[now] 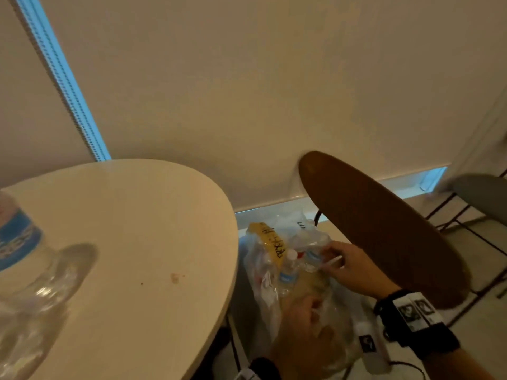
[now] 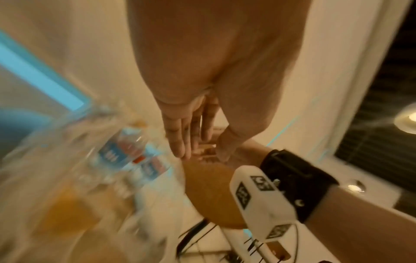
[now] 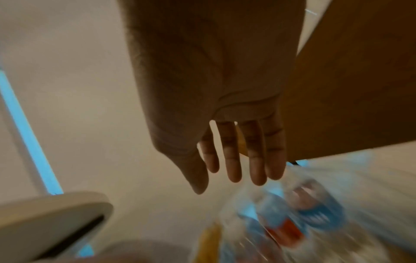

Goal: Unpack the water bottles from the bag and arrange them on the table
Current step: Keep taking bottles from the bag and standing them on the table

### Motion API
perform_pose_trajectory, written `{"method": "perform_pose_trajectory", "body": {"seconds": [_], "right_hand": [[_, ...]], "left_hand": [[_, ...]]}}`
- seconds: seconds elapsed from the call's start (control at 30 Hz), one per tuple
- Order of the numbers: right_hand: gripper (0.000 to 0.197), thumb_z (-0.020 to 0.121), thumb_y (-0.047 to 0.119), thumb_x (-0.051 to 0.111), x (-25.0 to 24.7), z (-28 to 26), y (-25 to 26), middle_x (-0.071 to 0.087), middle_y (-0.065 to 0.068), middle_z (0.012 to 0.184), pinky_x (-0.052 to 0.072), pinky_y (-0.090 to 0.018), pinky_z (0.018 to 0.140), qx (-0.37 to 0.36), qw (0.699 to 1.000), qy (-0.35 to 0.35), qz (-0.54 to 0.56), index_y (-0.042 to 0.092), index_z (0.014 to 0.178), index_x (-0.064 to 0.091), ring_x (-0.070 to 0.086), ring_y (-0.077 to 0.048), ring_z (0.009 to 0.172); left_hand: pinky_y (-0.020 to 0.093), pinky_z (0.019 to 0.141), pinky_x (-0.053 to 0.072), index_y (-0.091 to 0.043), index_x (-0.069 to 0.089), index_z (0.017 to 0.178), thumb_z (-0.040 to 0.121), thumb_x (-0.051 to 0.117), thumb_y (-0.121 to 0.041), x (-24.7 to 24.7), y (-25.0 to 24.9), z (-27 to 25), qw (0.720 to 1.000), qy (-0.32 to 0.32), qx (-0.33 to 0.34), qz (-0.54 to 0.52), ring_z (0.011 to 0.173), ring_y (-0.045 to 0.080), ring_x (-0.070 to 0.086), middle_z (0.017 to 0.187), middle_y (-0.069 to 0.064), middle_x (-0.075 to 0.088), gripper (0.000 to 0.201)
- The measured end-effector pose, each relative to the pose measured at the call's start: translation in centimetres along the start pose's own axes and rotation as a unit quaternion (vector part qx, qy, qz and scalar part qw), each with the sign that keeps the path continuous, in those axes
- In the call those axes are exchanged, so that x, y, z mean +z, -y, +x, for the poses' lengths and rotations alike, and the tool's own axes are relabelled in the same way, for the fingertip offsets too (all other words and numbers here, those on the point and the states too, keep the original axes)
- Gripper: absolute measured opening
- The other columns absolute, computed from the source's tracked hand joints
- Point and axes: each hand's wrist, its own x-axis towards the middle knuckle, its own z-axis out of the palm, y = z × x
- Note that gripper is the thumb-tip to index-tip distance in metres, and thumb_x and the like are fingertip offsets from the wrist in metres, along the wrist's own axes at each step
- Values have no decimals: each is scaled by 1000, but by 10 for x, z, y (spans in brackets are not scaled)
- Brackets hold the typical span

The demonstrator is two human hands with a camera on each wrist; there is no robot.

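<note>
The left hand, nearest, is sitting blurred against the clear plastic bag; whether it is gripping the film I cannot tell. Just beyond, the right hand is reaching into the bag's mouth with straight fingers, holding nothing. The bag is standing beside the tabletop's right edge, its water bottles upright, caps up. They are probably heavy, smooth and yielding, best taken around the body. One bottle is standing at the table's left edge.
</note>
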Motion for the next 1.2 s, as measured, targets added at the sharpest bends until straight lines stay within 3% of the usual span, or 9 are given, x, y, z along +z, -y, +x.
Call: {"method": "perform_pose_trajectory", "body": {"seconds": [0.13,0.23,0.3,0.37,0.6,0.8,0.97,1.1,1.2], "right_hand": [[29,86,19,70,61,7,-1,64,3,107,50,-16,77,44,997,46,30,18,114,62,61,-11,97],[31,88,18,68,91,11,9,53,14,101,47,-23,89,33,996,60,49,32,110,52,58,-12,107],[38,85,25,70,101,14,19,53,22,104,47,-25,94,0,998,27,56,46,106,46,57,-9,112],[40,81,46,68,107,14,25,56,27,117,46,-29,102,-41,998,-7,54,54,113,46,55,-4,117],[69,83,40,72,122,21,29,53,-4,141,41,-36,109,-14,998,-13,55,15,142,47,51,-21,129],[45,75,65,67,130,29,8,66,18,106,56,-36,86,-22,988,-102,116,37,107,54,64,-5,99],[59,73,51,70,123,22,0,57,4,123,48,-37,101,-11,990,-97,107,21,121,55,55,-15,114],[39,79,29,76,116,13,-13,54,12,110,47,-22,88,14,989,-63,136,43,101,47,54,-7,103],[42,81,18,75,116,7,-22,53,16,101,47,-23,85,27,985,-75,154,44,91,42,55,0,93]], "left_hand": [[42,111,38,-5,31,146,83,71,-19,0,43,17,990,-110,-83,-23,134,33,41,148,18,39,76],[42,102,43,-6,40,136,46,90,-55,-12,77,23,985,-132,-68,-85,136,40,37,138,20,46,114],[43,103,42,-21,48,120,54,86,-58,-16,78,28,974,-197,-64,-94,132,38,41,131,18,50,84],[43,116,29,-26,43,131,91,64,-25,-14,60,24,959,-256,-34,-118,137,31,37,145,16,42,45],[44,123,16,-13,12,154,89,56,-8,-3,60,31,945,-321,-39,-38,149,25,18,160,9,22,78],[46,121,16,-9,-3,154,85,67,-25,-6,53,41,940,-322,-114,10,147,34,13,159,18,10,100],[44,120,21,1,8,151,93,59,-36,-4,48,59,919,-343,-191,45,144,35,26,156,21,24,86],[39,106,43,-3,42,136,90,66,-24,-9,59,79,912,-342,-227,-23,121,29,55,131,15,57,55],[24,66,49,-19,54,87,96,58,-16,-14,52,84,908,-352,-228,4,82,22,65,87,5,65,10]]}}
